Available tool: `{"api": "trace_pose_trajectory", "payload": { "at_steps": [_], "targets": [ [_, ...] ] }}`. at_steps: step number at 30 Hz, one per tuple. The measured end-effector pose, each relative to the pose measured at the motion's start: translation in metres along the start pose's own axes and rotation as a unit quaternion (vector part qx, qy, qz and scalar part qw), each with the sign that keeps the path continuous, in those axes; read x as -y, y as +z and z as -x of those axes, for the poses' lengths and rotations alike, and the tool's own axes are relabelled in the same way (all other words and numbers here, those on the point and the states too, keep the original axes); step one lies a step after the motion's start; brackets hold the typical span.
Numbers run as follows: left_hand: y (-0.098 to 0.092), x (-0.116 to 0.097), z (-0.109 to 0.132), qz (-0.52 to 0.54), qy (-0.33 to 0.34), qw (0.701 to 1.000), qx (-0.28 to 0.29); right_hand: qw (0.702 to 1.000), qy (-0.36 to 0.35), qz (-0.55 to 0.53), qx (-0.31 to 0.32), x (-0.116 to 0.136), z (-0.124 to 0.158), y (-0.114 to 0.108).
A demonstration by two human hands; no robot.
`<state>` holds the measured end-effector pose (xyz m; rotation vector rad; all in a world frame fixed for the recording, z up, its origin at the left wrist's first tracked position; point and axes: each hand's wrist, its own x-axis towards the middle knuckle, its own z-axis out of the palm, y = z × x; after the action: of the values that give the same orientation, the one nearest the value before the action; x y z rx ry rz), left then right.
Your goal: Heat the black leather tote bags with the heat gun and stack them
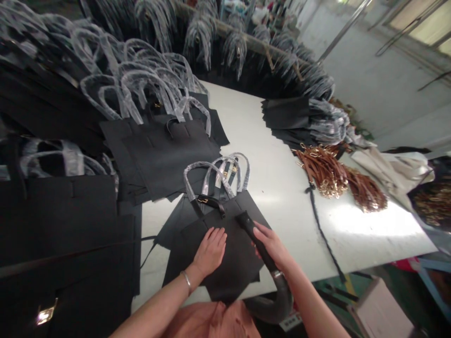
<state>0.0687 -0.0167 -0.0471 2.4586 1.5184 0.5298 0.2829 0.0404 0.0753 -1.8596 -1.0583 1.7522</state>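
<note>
Flat black bag panels [225,256] with plastic-wrapped handles [190,180] lie stacked in front of me at the table's near edge. My left hand [211,249] rests palm down on the top panel, fingers stretched out. In my right hand [270,245] is a black hose nozzle [254,231], its flat end just over the panel; whether it touches I cannot tell. Behind that hand a thick black hose [282,295] bends down toward my lap. A short black strap with a gold clasp [207,201] sits near the handle bases.
More black bag panels [165,155] with wrapped handles pile up on the left. On the right of the white table [282,206] lie brown straps with gold clips [324,173] and a black cord [320,230]. Further handles [200,33] hang behind. A box [382,310] stands below the right edge.
</note>
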Motion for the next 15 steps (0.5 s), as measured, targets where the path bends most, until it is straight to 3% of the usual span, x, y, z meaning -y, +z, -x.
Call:
{"api": "trace_pose_trajectory", "payload": {
  "at_steps": [3,7,12,15],
  "targets": [
    [0.006,0.001,0.009,0.011,0.049,0.999,0.001,0.998,0.015,0.018,0.054,-0.003,0.002,0.011],
    [0.011,0.0,0.015,0.002,0.057,0.998,0.004,0.994,0.005,0.044,0.096,0.007,-0.021,0.035],
    [0.014,0.0,0.015,-0.01,0.053,0.999,0.001,0.997,-0.039,0.006,0.071,0.022,-0.051,0.059],
    [0.014,-0.002,0.018,-0.003,0.041,0.999,-0.013,0.997,-0.056,0.009,0.051,0.024,-0.044,0.053]
  ]
}}
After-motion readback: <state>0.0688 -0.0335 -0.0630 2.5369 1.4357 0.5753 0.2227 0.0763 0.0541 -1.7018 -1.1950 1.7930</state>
